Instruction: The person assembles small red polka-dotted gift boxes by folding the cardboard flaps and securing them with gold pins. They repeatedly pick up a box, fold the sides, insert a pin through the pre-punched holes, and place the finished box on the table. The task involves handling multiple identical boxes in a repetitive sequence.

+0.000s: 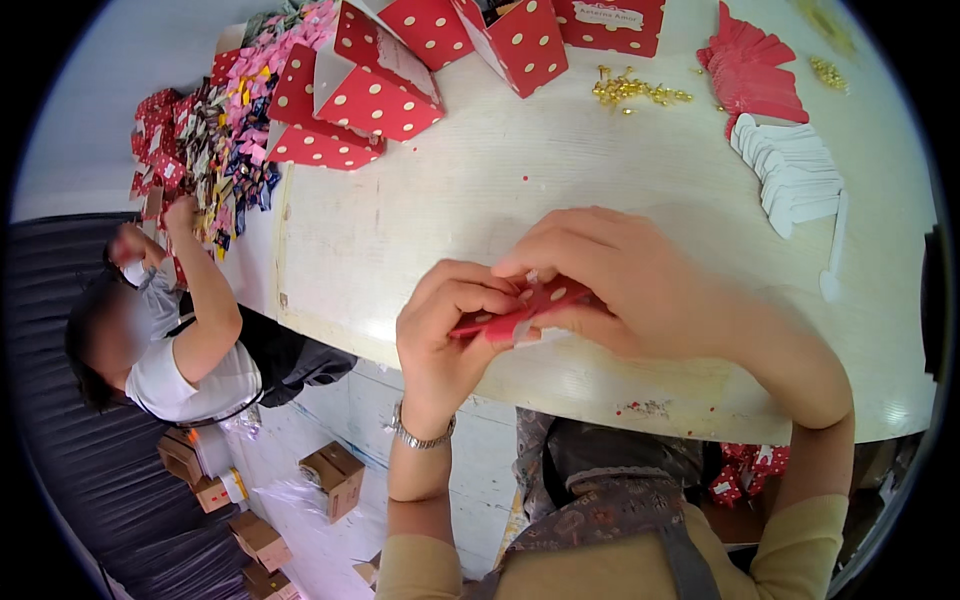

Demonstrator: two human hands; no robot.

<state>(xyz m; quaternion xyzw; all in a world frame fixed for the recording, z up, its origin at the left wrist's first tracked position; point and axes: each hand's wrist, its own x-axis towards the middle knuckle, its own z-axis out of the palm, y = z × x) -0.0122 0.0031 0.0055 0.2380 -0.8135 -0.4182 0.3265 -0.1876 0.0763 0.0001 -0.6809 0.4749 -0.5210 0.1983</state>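
Note:
A small red piece with pale dots (545, 298), folded card by its look, is held between my hands above the near part of the table. My left hand (440, 305) pinches its left end, thumb below and fingers curled on top. Over its right side bends my right hand (625, 285), fingertips meeting near the middle and thumb underneath. A narrow translucent strip (523, 328) shows by my left thumb, and a bit of white lies under the piece. My fingers hide much of its shape.
Red dotted boxes (385, 105) stand at the far left, beside heaped wrapped pieces (235, 150). Far right are gold fasteners (640, 90), red card pieces (755, 75) and white strips (790, 170). A co-worker (185, 340) works at left; cartons (333, 475) sit on the floor.

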